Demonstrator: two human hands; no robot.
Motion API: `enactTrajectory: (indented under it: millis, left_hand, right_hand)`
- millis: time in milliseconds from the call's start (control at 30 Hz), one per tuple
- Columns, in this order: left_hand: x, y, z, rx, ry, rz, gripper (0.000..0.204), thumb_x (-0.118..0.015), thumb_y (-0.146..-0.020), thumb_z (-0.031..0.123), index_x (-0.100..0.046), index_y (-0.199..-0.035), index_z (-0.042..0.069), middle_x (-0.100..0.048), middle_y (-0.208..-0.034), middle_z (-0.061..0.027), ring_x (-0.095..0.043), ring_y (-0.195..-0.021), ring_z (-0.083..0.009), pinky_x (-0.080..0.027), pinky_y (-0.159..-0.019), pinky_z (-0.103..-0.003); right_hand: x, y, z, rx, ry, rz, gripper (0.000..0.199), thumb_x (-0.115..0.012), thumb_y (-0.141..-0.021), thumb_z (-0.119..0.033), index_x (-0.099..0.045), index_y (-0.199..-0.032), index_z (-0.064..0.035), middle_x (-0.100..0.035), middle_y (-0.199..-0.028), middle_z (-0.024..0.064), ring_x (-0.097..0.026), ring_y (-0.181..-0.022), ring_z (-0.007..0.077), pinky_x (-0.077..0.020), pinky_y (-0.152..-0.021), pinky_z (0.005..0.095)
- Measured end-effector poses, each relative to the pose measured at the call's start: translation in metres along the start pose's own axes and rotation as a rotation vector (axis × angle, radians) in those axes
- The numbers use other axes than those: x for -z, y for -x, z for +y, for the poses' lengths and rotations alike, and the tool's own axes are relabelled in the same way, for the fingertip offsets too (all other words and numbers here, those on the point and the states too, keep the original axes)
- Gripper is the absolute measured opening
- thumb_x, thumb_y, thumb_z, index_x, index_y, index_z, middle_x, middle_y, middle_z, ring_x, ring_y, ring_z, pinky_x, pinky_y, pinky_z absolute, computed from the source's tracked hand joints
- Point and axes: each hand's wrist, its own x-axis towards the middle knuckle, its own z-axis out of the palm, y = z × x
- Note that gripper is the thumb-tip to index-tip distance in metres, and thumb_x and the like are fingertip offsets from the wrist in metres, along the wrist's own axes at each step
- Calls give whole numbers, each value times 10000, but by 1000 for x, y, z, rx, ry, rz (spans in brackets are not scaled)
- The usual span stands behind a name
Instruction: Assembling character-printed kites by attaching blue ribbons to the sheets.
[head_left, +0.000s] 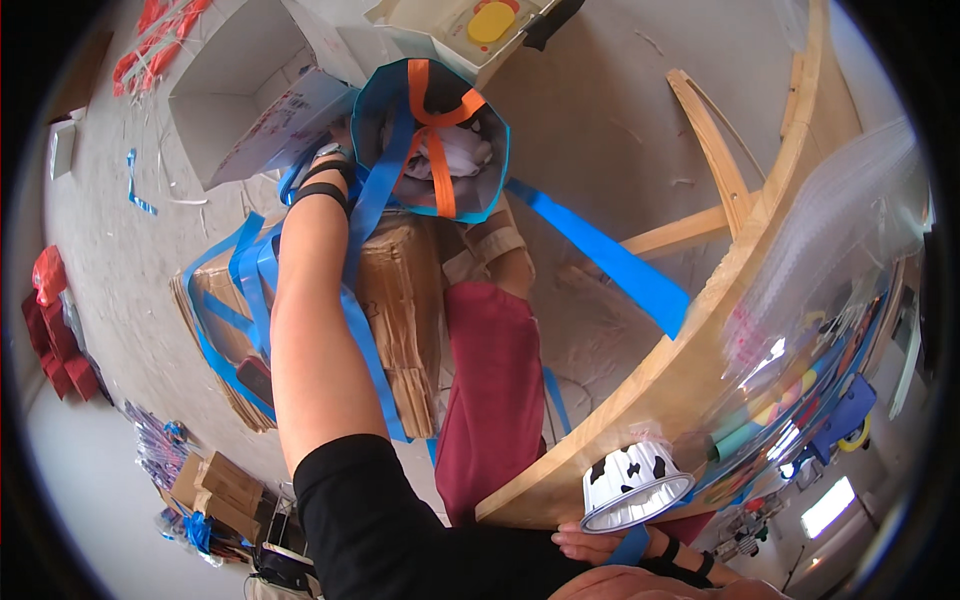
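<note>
My left arm reaches forward, with black straps round the wrist. My left hand (340,132) is mostly hidden between a white printed carton (285,125) and a blue-rimmed bag (503,165), so its fingers cannot be made out. The bag stands with its mouth up; an orange ribbon (438,175) hangs over it and white cloth (462,150) lies inside. Beside the cow-print cup (630,470) on the table, my right hand (590,543) has its visible fingers stretched out. A blue strip (631,546) crosses that hand.
Blue ribbons (368,350) trail over a stack of flattened cardboard (400,310) by my leg. The curved wooden table edge (690,320) runs along the right, carrying clear plastic (830,240). A wooden chair leg (715,150) stands beyond. An open box (440,25) lies ahead.
</note>
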Motion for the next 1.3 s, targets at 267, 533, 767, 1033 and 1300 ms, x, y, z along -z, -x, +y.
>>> enactTrajectory:
  millis: [267,533,767,1033,1300]
  left_hand:
    - [4,-26,15,38,50,49,563,-567,-888,520,-703,-1201,73,-647,-1302,-195,-610,-1219,-323,-464,-1019,-443]
    - [-5,-42,9,69,121,91,561,-570,-887,522,-704,-1197,74,-648,-1299,-195,-614,-1213,-324,-468,-1015,-445]
    - [-5,-56,-12,95,178,131,560,-572,-886,523,-706,-1195,76,-650,-1297,-195,-617,-1208,-325,-471,-1011,-447]
    - [-39,-36,-33,126,239,179,559,-575,-884,525,-707,-1191,77,-651,-1295,-195,-621,-1202,-326,-474,-1007,-449]
    - [-20,-41,-30,194,292,252,557,-578,-883,526,-708,-1188,78,-652,-1292,-195,-625,-1197,-327,-477,-1003,-451]
  right_hand:
    - [-8,21,13,90,9,-104,445,-433,-1035,-98,-386,-1478,-88,-426,-1544,102,-461,-1393,270,-408,-1151,387]
    - [-15,27,10,-65,-150,-168,439,-385,-1068,-173,-345,-1497,-88,-368,-1576,134,-386,-1445,281,-363,-1182,414]
    - [-33,57,25,179,282,-252,376,-536,-997,-338,-603,-1337,-191,-613,-1369,100,-622,-1215,310,-511,-1004,545]
    - [-34,62,26,134,188,-224,377,-507,-1011,-342,-569,-1351,-190,-599,-1385,112,-614,-1231,312,-524,-985,548]
    - [-27,43,16,-15,-69,-186,374,-533,-1004,-320,-587,-1341,-167,-630,-1339,102,-618,-1224,292,-517,-1006,528]
